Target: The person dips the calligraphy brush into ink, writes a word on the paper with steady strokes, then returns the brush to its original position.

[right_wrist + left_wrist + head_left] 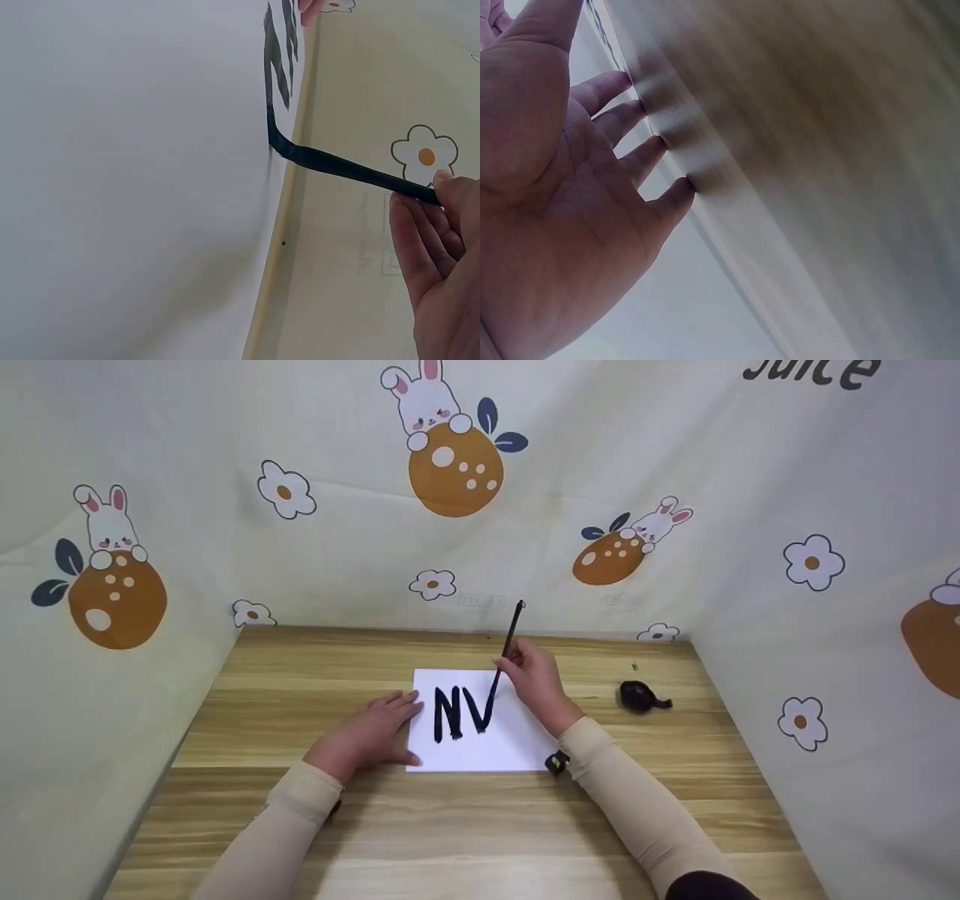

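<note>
A sheet of white paper [480,755] lies on the wooden table, bearing thick black strokes shaped like an N and a V. My right hand [534,676] pinches the shaft of a black brush [513,631] between thumb and fingers. In the right wrist view the bent, dark bristles [279,142] press on the paper at the end of a stroke. My left hand [373,729] rests at the paper's left edge, its fingers spread. From the left wrist view, those fingertips [681,187] touch the tabletop.
A small black rounded container with a short spout [637,697] sits on the table [480,840] to the right of the paper. Pale cloth walls [345,547] printed with rabbits, oranges and flowers enclose the table's back and sides.
</note>
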Tool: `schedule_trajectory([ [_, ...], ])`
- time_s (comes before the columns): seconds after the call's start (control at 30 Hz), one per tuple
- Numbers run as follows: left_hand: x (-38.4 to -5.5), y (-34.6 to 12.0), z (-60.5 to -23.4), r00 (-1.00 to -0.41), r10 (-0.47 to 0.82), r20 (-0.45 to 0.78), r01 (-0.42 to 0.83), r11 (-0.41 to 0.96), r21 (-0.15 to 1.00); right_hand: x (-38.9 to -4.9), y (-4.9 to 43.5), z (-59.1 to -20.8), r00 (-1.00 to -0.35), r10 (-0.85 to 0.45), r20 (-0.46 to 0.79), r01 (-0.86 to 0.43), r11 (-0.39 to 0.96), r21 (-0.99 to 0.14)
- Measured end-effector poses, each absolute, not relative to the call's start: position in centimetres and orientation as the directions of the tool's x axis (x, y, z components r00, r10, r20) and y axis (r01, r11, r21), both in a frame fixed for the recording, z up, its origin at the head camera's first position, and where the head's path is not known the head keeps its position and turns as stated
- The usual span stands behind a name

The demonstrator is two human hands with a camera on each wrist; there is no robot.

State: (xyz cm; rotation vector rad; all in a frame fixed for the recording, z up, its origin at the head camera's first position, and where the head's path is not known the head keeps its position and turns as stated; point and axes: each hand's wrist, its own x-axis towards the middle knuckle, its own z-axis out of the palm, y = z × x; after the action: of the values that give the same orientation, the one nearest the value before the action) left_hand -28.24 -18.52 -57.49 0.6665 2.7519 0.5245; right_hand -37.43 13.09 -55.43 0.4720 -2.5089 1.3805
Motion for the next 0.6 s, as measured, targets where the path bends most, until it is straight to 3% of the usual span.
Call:
schedule_trajectory([
  [0.6,-28.14,-18.59,-57.69,-0.860,0.486,-0.156,0.398,0.830,0.392,-38.24,13.44,-55.70,-0.895,-0.154,0.420,-0.434,0.526,-0.732],
])
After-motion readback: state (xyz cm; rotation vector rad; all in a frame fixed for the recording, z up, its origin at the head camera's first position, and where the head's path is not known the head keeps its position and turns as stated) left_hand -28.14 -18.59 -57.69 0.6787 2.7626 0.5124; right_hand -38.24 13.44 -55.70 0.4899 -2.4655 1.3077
